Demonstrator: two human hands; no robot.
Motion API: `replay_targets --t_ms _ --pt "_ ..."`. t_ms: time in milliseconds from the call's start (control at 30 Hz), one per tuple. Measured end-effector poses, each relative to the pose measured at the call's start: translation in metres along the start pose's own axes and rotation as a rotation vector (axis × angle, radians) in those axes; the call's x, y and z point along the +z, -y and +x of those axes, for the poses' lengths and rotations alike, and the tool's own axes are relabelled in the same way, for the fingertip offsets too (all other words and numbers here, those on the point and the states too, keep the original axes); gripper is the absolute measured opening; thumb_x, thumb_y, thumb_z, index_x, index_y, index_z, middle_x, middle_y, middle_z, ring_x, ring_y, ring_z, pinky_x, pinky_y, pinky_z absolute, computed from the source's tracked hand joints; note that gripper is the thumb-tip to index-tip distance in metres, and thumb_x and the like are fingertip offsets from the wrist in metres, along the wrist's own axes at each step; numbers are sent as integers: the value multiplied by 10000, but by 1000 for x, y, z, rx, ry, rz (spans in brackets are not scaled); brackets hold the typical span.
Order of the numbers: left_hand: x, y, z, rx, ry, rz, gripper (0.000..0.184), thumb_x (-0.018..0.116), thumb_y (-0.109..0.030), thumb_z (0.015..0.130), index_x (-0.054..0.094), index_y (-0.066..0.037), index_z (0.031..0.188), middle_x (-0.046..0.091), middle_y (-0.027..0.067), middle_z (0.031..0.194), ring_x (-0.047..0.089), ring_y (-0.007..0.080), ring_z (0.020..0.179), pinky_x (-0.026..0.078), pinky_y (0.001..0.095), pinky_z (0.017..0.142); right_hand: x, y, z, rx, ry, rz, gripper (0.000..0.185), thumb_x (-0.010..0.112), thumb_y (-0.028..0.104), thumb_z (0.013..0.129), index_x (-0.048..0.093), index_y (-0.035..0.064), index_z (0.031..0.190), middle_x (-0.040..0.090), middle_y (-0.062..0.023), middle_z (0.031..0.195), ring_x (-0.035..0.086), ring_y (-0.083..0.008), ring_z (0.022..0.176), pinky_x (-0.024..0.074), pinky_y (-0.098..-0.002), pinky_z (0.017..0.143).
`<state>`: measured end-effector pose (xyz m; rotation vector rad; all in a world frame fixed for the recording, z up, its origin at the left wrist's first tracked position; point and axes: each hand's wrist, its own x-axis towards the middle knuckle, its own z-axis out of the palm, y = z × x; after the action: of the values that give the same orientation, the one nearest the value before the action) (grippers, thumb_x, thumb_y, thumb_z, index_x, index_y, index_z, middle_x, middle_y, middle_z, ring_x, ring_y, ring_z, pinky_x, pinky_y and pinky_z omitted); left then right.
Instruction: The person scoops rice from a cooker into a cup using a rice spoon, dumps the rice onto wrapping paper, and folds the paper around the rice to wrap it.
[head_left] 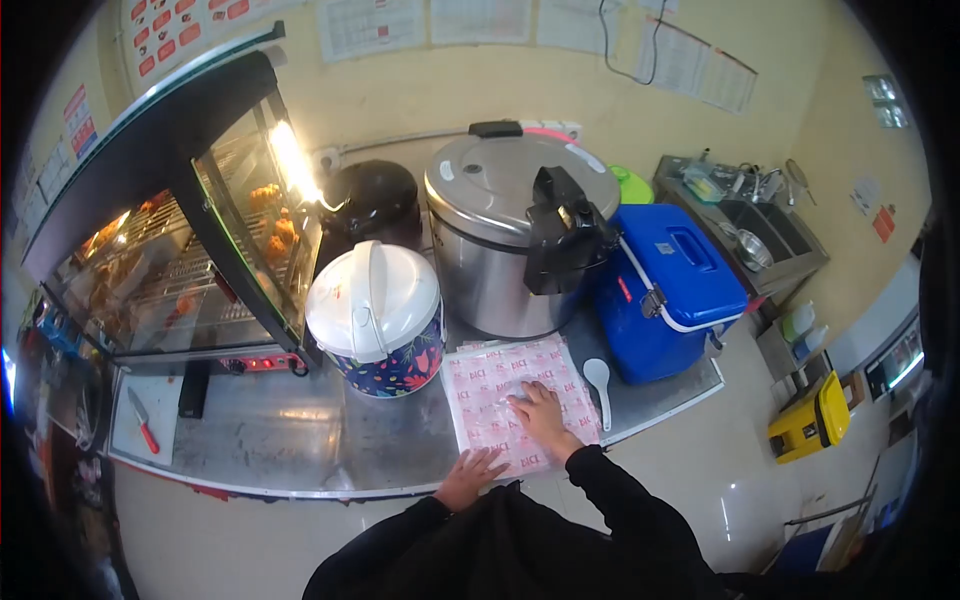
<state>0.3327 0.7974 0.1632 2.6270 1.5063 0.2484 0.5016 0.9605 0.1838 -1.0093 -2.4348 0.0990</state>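
A stack of white paper with red print (490, 395) lies on the metal counter (300, 430). My right hand (541, 412) rests on the paper near its middle, fingers spread. At the paper's lower left edge lies my left hand (470, 480), its fingers apart and holding nothing. Just right of the paper is a white rice spoon (598, 385). A white-lidded container with a floral body (385, 350) stands to the left of the paper, and a large steel rice cooker (490, 270) stands behind it.
A lit glass display warmer (180, 260) fills the left. A blue cooler box (670, 290) stands at the counter's right end. A red-handled knife (144, 424) lies on a white board (160, 397) at far left. Behind is a sink (780, 222); a yellow bin (810, 420) stands right.
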Motion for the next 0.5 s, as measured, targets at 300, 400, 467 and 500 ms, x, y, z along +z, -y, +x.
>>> replay_targets --t_ms 300,400,467,500 --pt "-21 -9 -2 -237 -59 -578 381 555 -387 790 582 -174 1104 465 45 1259 317 268 1249 162 479 1033 -15 -9 19 179 68 311 81 553 146 778 588 75 794 605 -89 810 581 -260 772 409 -384 660" --pt "-18 -12 2 -362 -86 -709 353 565 -381 788 622 -140 1039 523 48 1195 348 251 1232 154 471 1037 -18 -32 27 396 12 625 104 533 142 812 577 48 818 594 -143 760 578 -304 699 428 -342 614" --pt "-22 -15 9 -442 -100 -759 334 579 -357 785 631 -117 1012 548 59 1160 371 241 1217 179 459 1031 -24 -48 32 398 11 698 135 526 153 834 560 23 815 590 -135 710 575 -250 653 428 -313 589" --pt "-25 -17 11 -479 -98 -764 321 589 -336 783 633 -106 1003 556 69 1145 385 238 1207 207 449 1022 -26 -54 32 389 8 773 144 527 160 833 556 21 815 592 -125 700 573 -232 643 428 -315 589"
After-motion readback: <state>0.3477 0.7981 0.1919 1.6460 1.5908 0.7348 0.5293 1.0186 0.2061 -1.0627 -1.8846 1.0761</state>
